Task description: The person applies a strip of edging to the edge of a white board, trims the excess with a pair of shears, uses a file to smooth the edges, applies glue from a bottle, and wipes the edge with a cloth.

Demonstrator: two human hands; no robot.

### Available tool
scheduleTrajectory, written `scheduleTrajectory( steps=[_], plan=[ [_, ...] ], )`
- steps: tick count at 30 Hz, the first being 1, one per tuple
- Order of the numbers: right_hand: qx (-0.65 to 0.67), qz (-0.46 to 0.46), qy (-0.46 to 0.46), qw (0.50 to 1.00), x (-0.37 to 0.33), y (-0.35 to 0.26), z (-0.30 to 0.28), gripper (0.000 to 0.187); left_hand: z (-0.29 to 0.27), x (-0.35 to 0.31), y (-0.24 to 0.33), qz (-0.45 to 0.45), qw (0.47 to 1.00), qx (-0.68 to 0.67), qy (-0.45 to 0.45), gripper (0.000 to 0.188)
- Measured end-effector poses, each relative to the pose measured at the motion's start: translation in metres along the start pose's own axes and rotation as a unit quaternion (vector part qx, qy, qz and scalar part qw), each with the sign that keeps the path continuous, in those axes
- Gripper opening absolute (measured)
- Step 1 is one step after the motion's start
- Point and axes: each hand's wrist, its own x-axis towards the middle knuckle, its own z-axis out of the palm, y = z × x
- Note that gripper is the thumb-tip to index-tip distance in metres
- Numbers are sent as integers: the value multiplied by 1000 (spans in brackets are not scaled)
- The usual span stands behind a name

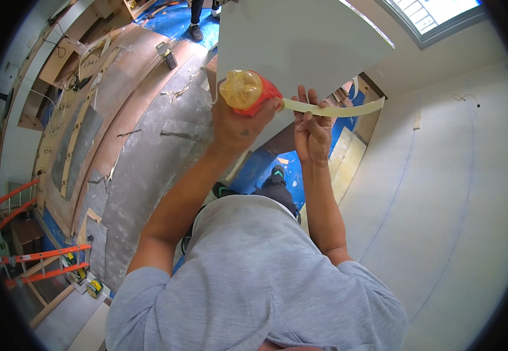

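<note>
My left hand (236,126) is wrapped round a clear plastic bottle (241,88) with yellowish contents and a red label. The bottle lies tilted, its base toward me and its narrow end pointing right. A thin, pale, bendy strip (353,111) runs from that end out to the right. Pinched between the thumb and fingers of my right hand (313,133), the strip bows slightly downward. Whether the bottle's tip touches the strip is hidden by my left fingers. Just beyond both hands is a large white panel (283,41).
At left, a long curved wooden piece (99,126) carries brown sheets. Orange ladder parts (49,254) stand at lower left. Blue covering (292,169) lies on the floor by my feet. A pale wall (435,175) rises at right. Another person's legs (196,17) show at the far edge.
</note>
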Motion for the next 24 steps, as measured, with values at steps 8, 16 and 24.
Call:
scheduleTrajectory(
  steps=[8, 16, 24],
  plan=[
    [-14, -8, -16, 1000, -5, 5, -7, 39, -11, 17, -12, -116, 989, -96, 12, 42],
    [-69, 7, 38, 997, -11, 5, -17, 29, 10, 11, -4, -109, 990, -86, -15, 39],
    [-208, -9, 68, 976, -21, 3, -15, 30, 21, 8, 20, -92, 989, -101, -56, 50]
  ],
)
